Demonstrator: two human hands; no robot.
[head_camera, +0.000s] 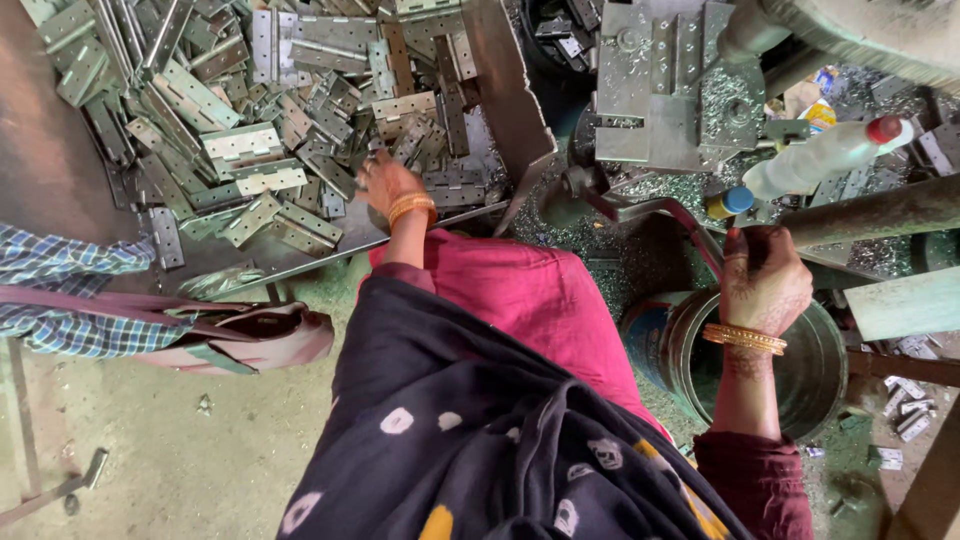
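A heap of flat perforated steel hinge plates (250, 130) fills the tray (500, 90) at upper left, the grey metal press machine (660, 80) stands upper right, a white plastic bottle (815, 160) beside it, and a round metal bucket (810, 340) sits lower right.

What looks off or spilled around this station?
Metal swarf is strewn over the machine bed and the floor near the metal bucket. A plastic bottle lies on its side among the shavings. The hinges sit in a loose heap, where the left hand reaches. The right hand grips a lever.
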